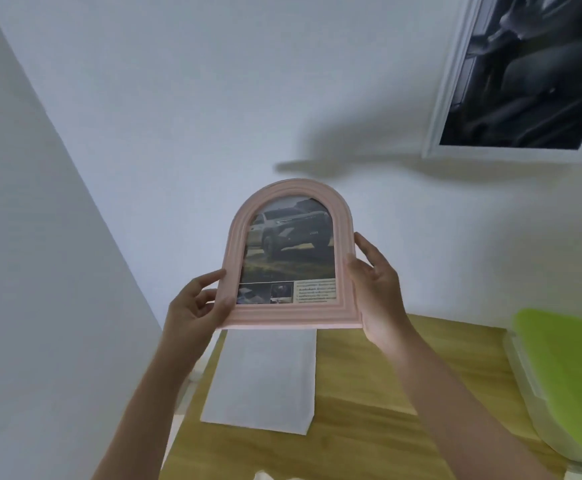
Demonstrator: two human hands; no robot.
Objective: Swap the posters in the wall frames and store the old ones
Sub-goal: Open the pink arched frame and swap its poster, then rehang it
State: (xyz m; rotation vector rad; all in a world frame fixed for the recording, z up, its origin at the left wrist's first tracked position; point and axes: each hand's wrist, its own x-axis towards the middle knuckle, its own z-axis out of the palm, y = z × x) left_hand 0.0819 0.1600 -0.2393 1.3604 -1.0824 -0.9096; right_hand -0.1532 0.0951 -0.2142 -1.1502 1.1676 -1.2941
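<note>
I hold a pink arched frame upright in front of the white wall, above the table. Inside it is a poster of a grey pickup truck with a strip of small pictures and text at its bottom. My left hand grips the frame's lower left edge. My right hand grips its right edge, fingers behind and thumb in front. A white rectangular frame with a dark grey poster hangs on the wall at the upper right.
A wooden table stands against the wall below the frame. A white sheet lies flat on it under the frame. A clear plastic box with a lime green lid sits at the table's right side. A second wall closes in on the left.
</note>
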